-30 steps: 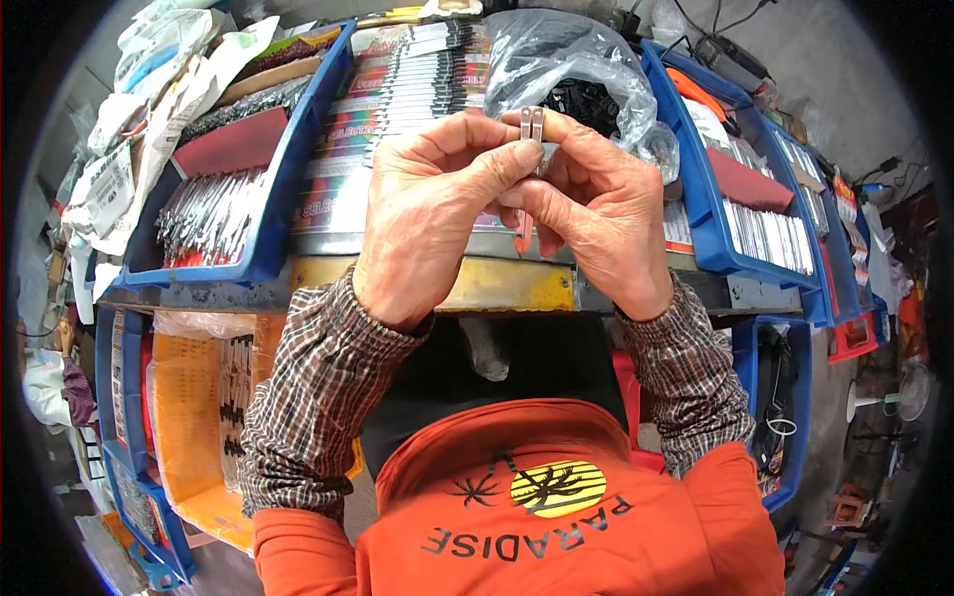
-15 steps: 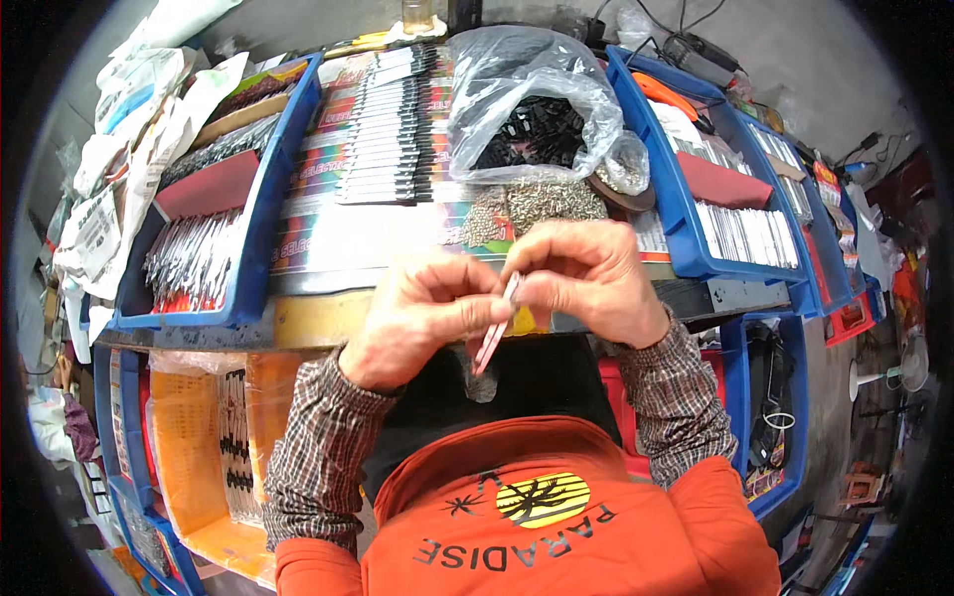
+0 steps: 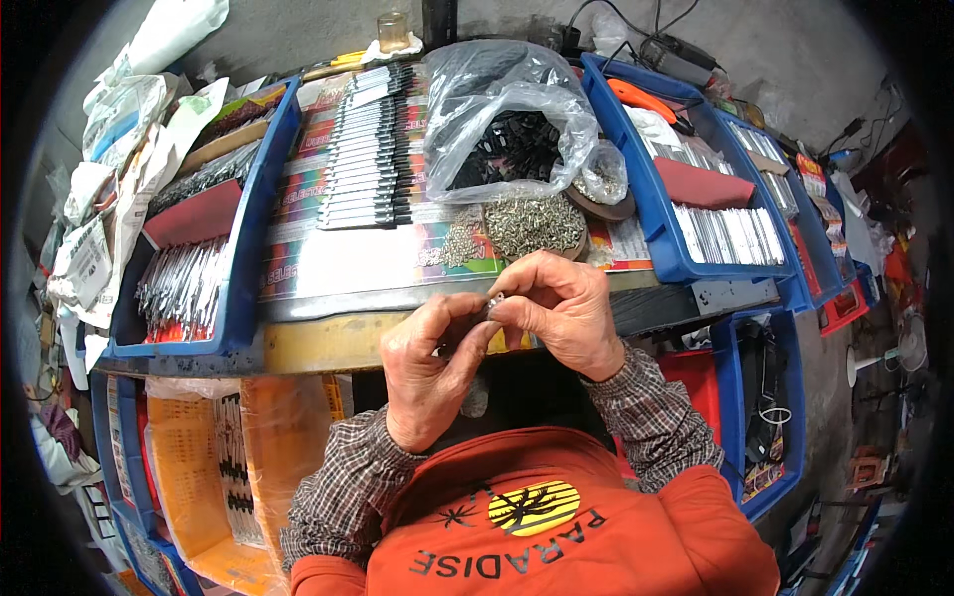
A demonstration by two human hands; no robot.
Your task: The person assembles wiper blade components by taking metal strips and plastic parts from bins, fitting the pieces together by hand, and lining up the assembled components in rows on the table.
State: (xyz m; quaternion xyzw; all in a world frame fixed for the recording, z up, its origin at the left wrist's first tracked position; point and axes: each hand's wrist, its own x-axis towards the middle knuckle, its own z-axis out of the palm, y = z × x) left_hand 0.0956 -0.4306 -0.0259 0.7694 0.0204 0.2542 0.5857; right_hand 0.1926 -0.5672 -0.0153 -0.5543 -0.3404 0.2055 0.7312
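Note:
My left hand (image 3: pixel 422 368) and my right hand (image 3: pixel 561 313) meet in front of the bench edge, thumbs and fingertips pinched together. Between the fingertips shows the small end of a slim metal strip (image 3: pixel 495 300); the rest is hidden by my fingers. Just beyond lies a heap of small brass-coloured metal pins or rivets (image 3: pixel 535 224), with a smaller heap of tiny metal parts (image 3: pixel 459 244) to its left. Behind them a clear plastic bag (image 3: pixel 467 99) gapes, holding black parts (image 3: pixel 517 149). A column of slim silver strips with black ends (image 3: pixel 363 159) lies farther left.
Blue bins with silver strips stand left (image 3: pixel 248 268) and right (image 3: pixel 686 260) on the bench. An orange-handled tool (image 3: pixel 641 97) lies in the right one. Below the bench are an orange crate (image 3: pixel 189 477) and another blue bin (image 3: pixel 730 397). A glass (image 3: pixel 393 32) stands at the back.
The slim strip between my hands has turned, so only its small end shows now. My left hand has tipped and drawn its fingers up around it. The whole view has shifted slightly.

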